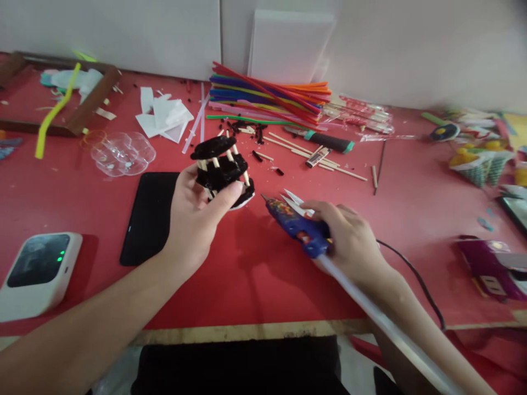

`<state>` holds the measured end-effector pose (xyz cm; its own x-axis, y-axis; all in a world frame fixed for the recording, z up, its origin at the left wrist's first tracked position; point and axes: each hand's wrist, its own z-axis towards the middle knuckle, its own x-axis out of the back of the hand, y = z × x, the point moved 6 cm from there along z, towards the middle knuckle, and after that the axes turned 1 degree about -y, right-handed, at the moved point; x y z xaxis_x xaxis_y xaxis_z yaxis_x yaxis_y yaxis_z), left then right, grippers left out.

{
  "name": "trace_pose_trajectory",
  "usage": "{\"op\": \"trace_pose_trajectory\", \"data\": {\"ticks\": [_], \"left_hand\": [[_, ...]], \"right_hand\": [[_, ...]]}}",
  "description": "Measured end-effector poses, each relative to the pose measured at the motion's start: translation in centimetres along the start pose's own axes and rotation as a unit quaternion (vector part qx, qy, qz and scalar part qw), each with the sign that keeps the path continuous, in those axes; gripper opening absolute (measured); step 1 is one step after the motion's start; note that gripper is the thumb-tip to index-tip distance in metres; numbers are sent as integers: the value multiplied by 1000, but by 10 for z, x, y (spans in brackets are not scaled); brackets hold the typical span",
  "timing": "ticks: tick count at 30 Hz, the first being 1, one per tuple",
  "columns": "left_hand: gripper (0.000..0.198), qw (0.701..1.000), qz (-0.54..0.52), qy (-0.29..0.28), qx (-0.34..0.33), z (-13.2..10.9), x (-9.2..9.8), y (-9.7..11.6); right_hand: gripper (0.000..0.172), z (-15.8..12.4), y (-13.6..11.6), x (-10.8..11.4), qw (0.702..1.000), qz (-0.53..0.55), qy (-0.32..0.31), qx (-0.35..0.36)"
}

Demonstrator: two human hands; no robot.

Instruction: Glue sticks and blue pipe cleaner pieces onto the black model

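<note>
My left hand (195, 206) is closed around a small tiered model (222, 170), raised above the red table. Its black fuzzy layers are held apart by short pale sticks, and the bottom shows a white edge. In my right hand (349, 236) is a blue hot glue gun (292, 219) with a long clear glue stick coming out of its back. The gun's nozzle points toward the model, a short gap away from it. Silver scissor-like blades (293, 202) show just behind the gun; their handles are hidden by my right hand.
Coloured pipe cleaners (267, 96) lie in a pile at the back. Wooden sticks (317, 156), a utility knife (329, 141) and black scraps are scattered before them. A black phone (146, 219) and white device (43, 274) lie left. The gun's cord (415, 277) runs right.
</note>
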<state>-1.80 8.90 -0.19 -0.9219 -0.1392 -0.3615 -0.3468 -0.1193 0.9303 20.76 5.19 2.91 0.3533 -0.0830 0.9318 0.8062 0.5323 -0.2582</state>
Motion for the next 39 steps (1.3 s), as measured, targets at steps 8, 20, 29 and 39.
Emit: {"op": "trace_pose_trajectory", "data": {"ticks": [8,20,29,39], "left_hand": [[35,998,-35,41,-14,1,6,4],[45,999,-40,-15,8,-3,-1,-2],[45,999,-13,-24,37,-7,-2,-4],[41,997,-10,-43,60,-15,-10,-10]], "right_hand": [[35,9,-14,19,999,-33,-18,-10],[17,116,67,-29,974,-4,-160,-159],[10,119,50,-18,982,-3,-172,-77],[21,110,19,27,915,400,-9,-50]]}}
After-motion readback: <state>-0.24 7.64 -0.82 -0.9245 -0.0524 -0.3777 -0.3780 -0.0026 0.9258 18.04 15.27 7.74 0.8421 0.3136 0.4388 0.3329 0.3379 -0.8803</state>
